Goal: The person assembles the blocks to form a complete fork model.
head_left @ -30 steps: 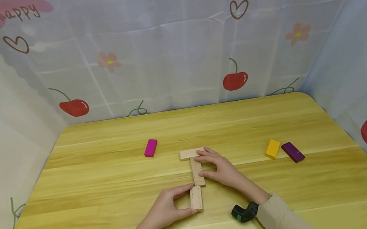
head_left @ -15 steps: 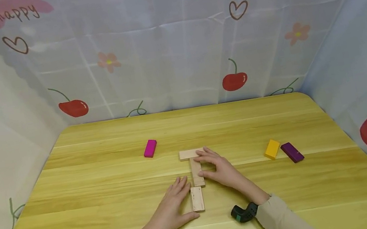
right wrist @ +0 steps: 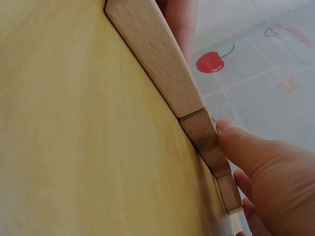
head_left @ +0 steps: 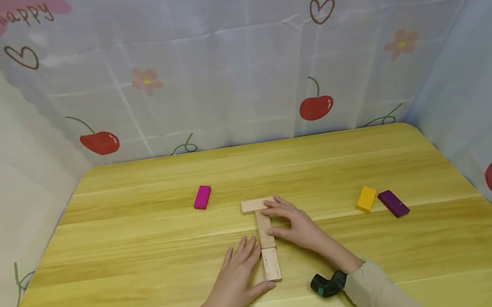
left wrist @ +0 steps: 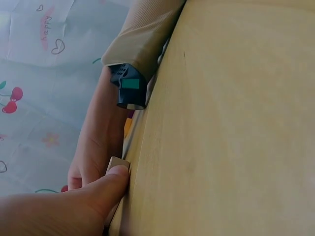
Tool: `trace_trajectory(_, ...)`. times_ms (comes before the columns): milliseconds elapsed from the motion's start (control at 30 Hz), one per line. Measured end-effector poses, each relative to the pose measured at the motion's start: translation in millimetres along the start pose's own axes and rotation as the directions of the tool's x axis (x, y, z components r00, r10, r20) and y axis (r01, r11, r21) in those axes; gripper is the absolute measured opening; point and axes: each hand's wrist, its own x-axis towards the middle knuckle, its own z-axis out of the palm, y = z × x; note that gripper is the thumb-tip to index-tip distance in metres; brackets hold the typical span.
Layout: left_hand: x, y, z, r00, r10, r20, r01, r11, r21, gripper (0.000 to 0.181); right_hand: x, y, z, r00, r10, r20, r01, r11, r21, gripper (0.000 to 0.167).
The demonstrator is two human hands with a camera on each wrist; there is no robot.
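Head view: your L hand [head_left: 236, 272] lies spread w/ fingers straight and released. The thumb is at the near end of the near plain wood block [head_left: 271, 265], and the fingertips are at the L side, by the joint w/ the middle plain wood block [head_left: 263, 225]. Your R hand [head_left: 298, 226] has fingers loosely bent, not clenched: thumb at the R side of the middle block, other fingertips by its far end and on the crosswise plain wood block [head_left: 252, 206]. All 3 lie flat on the worktop [head_left: 144, 246], two end to end, the crosswise one touching at the top, T-shaped. Magenta block [head_left: 203, 197] is up to the L; yellow block [head_left: 366, 199] and purple block [head_left: 393, 203] sit close together well off to the R. Black wrist device [head_left: 327, 285] shows by your R sleeve [head_left: 376, 289]; printed curtain [head_left: 213, 72] behind.

L wrist view: your L thumb rests on the near block's end; R hand is beyond, R sleeve and device above it. L fingertips hidden.

R wrist view: your R thumb touches the middle block's edge; near and middle blocks meet end to end, w/ part of your L hand behind the near one.
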Motion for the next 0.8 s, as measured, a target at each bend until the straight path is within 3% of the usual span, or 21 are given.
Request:
trace_trajectory(233,1.5,2.1,1.8,1.0,-0.001,-0.006,0.001,0.999,0.036,0.084,0.6,-1.5,-0.7,1.0,0.007,0.002,-0.007,1.0,0.0,0.045)
trace_trajectory(600,-0.5,8.6,4.8,0.999,-0.019,0.042,0.013,0.989,0.151,0.084,0.4,0.0,1.1,1.0,0.009,-0.001,-0.009,1.0,0.003,0.045)
trace_trajectory(800,0.1,10.2,4.0,0.999,-0.022,0.049,0.014,0.987,0.161,0.084,0.2,1.0,0.6,1.0,0.008,-0.003,-0.008,1.0,0.004,0.044)
